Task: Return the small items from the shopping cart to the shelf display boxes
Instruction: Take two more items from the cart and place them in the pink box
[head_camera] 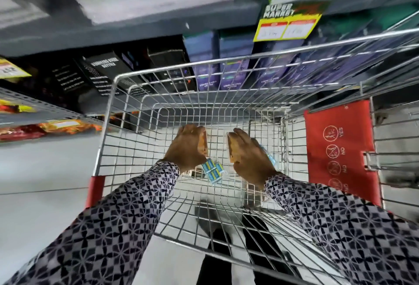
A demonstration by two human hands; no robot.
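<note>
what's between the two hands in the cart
Head view: between the left hand and right hand, only bare wire mesh of the cart. The small blue packets lie lower, near the left wrist.

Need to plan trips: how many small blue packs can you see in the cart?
About 5: a cluster of 4 small blue packs below the left hand, and one beside the right hand. The hands may hide more.

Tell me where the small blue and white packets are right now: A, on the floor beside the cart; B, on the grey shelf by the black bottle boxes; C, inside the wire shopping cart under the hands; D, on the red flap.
C: the small blue and white packets lie on the wire shopping cart bottom, just below the left hand.
</note>
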